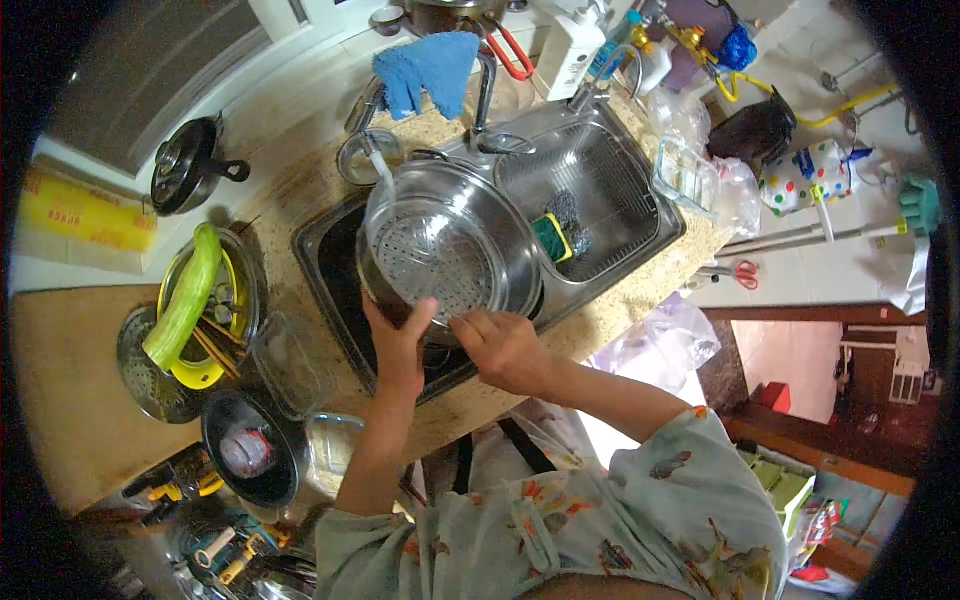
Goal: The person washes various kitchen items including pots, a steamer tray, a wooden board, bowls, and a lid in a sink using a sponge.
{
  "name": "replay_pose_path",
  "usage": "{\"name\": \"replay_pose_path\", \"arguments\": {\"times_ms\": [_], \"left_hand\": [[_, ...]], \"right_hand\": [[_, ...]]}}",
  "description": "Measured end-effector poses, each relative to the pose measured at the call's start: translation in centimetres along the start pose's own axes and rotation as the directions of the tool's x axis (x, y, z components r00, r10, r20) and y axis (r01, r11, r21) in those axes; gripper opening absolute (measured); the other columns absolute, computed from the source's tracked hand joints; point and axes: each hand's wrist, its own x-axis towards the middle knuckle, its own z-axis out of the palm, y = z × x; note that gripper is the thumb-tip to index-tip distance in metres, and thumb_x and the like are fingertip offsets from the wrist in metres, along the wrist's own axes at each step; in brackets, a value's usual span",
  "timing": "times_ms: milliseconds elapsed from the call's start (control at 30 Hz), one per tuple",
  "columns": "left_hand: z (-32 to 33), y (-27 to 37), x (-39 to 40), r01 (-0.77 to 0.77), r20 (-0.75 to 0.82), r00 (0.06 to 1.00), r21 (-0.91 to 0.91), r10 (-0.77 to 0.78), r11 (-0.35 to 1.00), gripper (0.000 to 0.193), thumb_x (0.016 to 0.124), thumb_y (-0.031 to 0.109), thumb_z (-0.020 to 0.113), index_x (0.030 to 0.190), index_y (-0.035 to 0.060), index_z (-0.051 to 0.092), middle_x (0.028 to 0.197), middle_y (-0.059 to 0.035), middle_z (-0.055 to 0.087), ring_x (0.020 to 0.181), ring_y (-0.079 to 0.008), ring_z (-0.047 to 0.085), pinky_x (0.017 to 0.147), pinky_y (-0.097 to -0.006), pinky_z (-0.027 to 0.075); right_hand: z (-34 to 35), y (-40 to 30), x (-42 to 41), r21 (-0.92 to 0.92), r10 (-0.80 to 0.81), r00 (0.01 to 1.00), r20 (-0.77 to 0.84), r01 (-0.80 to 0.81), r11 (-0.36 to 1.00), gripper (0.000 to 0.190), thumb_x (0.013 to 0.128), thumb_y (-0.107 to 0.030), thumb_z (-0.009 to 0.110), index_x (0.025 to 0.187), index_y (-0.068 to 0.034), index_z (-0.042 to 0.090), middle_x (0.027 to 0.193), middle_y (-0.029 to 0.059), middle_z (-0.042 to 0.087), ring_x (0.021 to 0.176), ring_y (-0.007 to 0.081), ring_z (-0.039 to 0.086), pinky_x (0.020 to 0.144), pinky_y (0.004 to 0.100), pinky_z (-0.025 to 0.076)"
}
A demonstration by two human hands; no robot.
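Water from the faucet [485, 97] area pours into a perforated stainless steel steamer pot [435, 255], tilted over the left sink basin [330, 259]. My left hand [397, 337] grips its near left side, thumb up at the rim. Just to the right, my right hand [504, 349] has its fingers closed at the near rim; whether they pinch the rim or something small on it is hidden. Behind and under the steamer shows a larger steel pot [517, 247]. A green and yellow sponge [553, 238] lies in the right basin [600, 172].
At left, a pale green gourd [187, 300] lies across a yellow-rimmed bowl with chopsticks [217, 349]. A black pan [251, 450] and glass containers stand nearer. Behind the sink are a blue cloth [431, 71], a white bottle [574, 49] and a red-handled pot. A glass dish [682, 176] sits right.
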Motion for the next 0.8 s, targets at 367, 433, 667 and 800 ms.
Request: {"name": "replay_pose_path", "arguments": {"times_ms": [367, 433, 667, 800], "left_hand": [[-5.8, -1.8, 5.4, -0.273, -0.112, 0.961, -0.205, 0.255, 0.940, 0.080, 0.063, 0.000, 0.054, 0.139, 0.0063, 0.031, 0.132, -0.0134, 0.043, 0.117, -0.0289, 0.046, 0.099, -0.0386, 0.039], [-4.7, -0.9, 5.5, -0.250, -0.035, 0.968, -0.154, 0.248, 0.956, 0.081, 0.062, 0.000, 0.053, 0.140, 0.0071, 0.032, 0.131, -0.0133, 0.044, 0.116, -0.0286, 0.047, 0.097, -0.0390, 0.041], [-3.6, -3.9, 7.3, -0.017, -0.059, 0.998, -0.171, 0.007, 0.985, 0.074, 0.066, -0.001, 0.050, 0.138, 0.0069, 0.036, 0.125, -0.0131, 0.048, 0.113, -0.0294, 0.050, 0.094, -0.0384, 0.044], [-7.6, -3.5, 7.8, -0.107, -0.063, 0.993, -0.124, 0.100, 0.987, 0.073, 0.066, 0.004, 0.049, 0.137, 0.0068, 0.036, 0.126, -0.0135, 0.047, 0.113, -0.0300, 0.050, 0.094, -0.0399, 0.045]], "right_hand": [[8.0, 6.9, 0.3, 0.117, 0.215, 0.781, 0.586, -0.344, 0.932, 0.024, 0.087, -0.015, 0.053, 0.106, -0.002, 0.054, 0.096, 0.0205, 0.058, 0.087, 0.0380, 0.059, 0.076, 0.0458, 0.049], [10.0, 11.7, 1.1, -0.178, 0.438, 0.679, 0.589, -0.419, 0.890, 0.030, 0.088, -0.021, 0.050, 0.111, -0.002, 0.055, 0.101, 0.0221, 0.059, 0.098, 0.0414, 0.058, 0.084, 0.0449, 0.050], [19.0, 15.8, 12.0, 0.985, 0.649, 0.757, 0.080, -0.162, 0.067, 0.010, 0.085, -0.008, 0.057, 0.093, -0.002, 0.059, 0.087, 0.0096, 0.061, 0.084, 0.0207, 0.058, 0.076, 0.0296, 0.047], [20.4, 4.9, 9.7, 0.741, 0.327, 0.919, 0.222, -0.377, 0.556, 0.015, 0.089, -0.015, 0.054, 0.093, 0.000, 0.057, 0.094, 0.0117, 0.063, 0.087, 0.0220, 0.059, 0.079, 0.0334, 0.045]]}}
